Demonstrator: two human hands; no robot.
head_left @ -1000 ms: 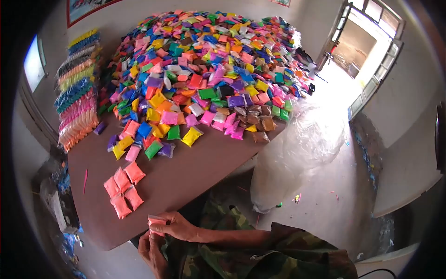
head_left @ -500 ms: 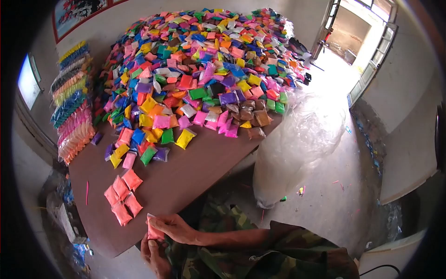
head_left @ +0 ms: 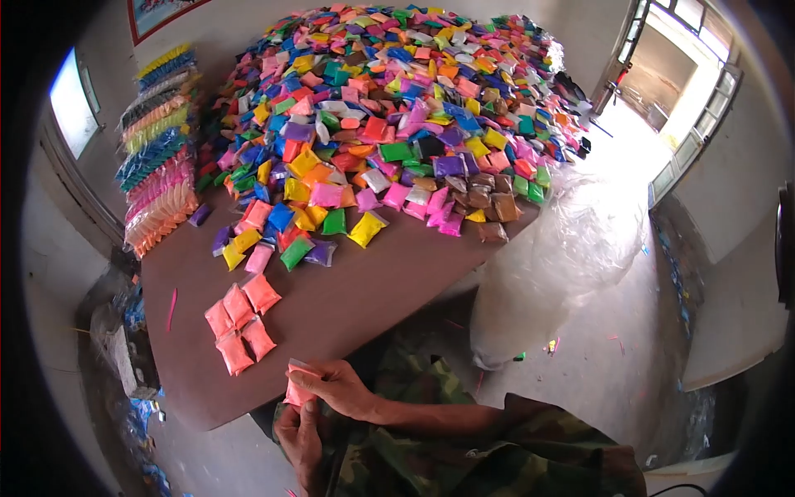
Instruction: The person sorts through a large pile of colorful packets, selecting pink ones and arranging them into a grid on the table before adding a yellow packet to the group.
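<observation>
A small clear packet of coral-pink material [head_left: 299, 389] is held just off the table's near edge. My right hand [head_left: 346, 389] pinches its upper part between thumb and fingers. Below, my left hand [head_left: 300, 437] is closed on the packet's lower end, its thumb pointing up; some of its fingertips are hidden. Several matching coral packets [head_left: 238, 306] lie flat on the brown table [head_left: 364, 286], side by side in a small block beyond my hands.
A huge heap of multicoloured packets [head_left: 397, 124] covers the table's far part. Layered rows of packets [head_left: 157, 157] stand at its left. A large clear plastic bag [head_left: 538, 273] stands on the floor to the right. A pink strip [head_left: 171, 310] lies near the left edge.
The view has shifted, so the table and heap sit further right and slightly higher. Both hands keep hold of the coral packet; the left thumb now shows more upright against it.
</observation>
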